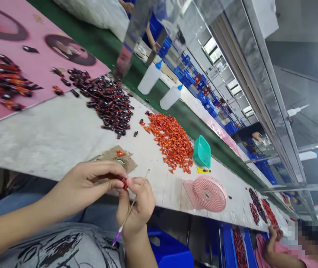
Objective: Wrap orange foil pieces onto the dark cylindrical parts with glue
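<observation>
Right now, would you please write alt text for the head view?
A person's left hand and right hand pinch a red part, the right holding a purple-tipped stick, at a worktable with piled orange pieces, dark pieces and a pink desk fan.

The long white worktable [44, 130] beside me runs along a green belt [94, 44], with a silver metal beam [263, 59] overhead. Over on the far side, blue bins [188, 76] line up in rows. Bright windows [209, 44] break up the pale wall, and the ceiling [309, 59] is dull grey.
</observation>
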The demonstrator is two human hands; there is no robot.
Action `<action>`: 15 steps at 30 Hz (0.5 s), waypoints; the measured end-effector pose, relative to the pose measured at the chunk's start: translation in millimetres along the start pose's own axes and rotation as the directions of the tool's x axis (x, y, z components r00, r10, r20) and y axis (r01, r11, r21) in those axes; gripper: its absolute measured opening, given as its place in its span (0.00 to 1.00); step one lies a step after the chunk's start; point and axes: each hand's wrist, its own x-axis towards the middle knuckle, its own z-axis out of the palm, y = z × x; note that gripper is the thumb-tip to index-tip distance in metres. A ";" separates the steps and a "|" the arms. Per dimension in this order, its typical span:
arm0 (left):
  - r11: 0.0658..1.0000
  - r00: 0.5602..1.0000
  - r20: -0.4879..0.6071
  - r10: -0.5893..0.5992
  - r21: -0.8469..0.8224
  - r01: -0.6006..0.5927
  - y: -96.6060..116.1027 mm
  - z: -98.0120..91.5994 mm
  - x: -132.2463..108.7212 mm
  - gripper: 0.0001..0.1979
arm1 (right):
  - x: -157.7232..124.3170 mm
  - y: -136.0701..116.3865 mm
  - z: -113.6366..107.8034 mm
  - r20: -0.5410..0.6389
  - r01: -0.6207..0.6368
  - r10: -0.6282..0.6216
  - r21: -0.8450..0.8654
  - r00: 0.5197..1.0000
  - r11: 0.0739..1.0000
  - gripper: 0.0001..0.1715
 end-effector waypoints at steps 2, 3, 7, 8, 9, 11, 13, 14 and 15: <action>0.991 0.994 0.000 0.111 0.078 -0.111 -1.5 -2.2 1.9 0.06 | 5.6 -0.8 0.6 0.020 0.007 -0.007 -0.012 1.000 1.000 0.08; 0.987 0.991 -0.015 0.131 0.092 -0.129 -2.2 -2.3 1.9 0.06 | 8.4 -1.3 0.8 0.033 0.009 -0.009 -0.017 0.999 1.000 0.08; 0.994 0.989 -0.108 0.105 -0.027 -0.108 -1.1 -1.2 0.9 0.05 | 13.9 -0.5 3.1 0.066 0.037 -0.038 0.012 0.997 0.999 0.07; 0.992 0.993 -0.092 0.073 -0.092 -0.082 -1.4 -1.9 1.4 0.04 | 13.3 0.9 4.6 0.068 0.020 -0.022 0.030 0.997 0.999 0.08; 0.984 0.995 -0.084 0.044 -0.166 -0.058 -2.4 -3.0 2.1 0.03 | 12.2 2.6 6.2 0.076 -0.005 0.001 0.045 0.997 0.999 0.09; 0.957 0.997 -0.065 -0.038 -0.291 0.018 -6.2 -5.5 3.4 0.03 | 9.6 6.1 9.0 0.095 -0.053 0.047 0.071 0.994 0.996 0.14; 0.918 0.993 -0.052 -0.105 -0.388 0.077 -9.8 -7.1 3.6 0.05 | 8.4 8.1 10.1 0.114 -0.080 0.069 0.095 0.991 0.992 0.16; 0.901 0.991 -0.048 -0.127 -0.424 0.095 -10.8 -7.3 3.4 0.07 | 8.7 8.5 10.0 0.122 -0.091 0.078 0.104 0.989 0.990 0.17; 0.885 0.989 -0.047 -0.143 -0.453 0.107 -11.1 -7.2 3.1 0.07 | 9.4 8.5 9.6 0.128 -0.096 0.082 0.112 0.988 0.989 0.16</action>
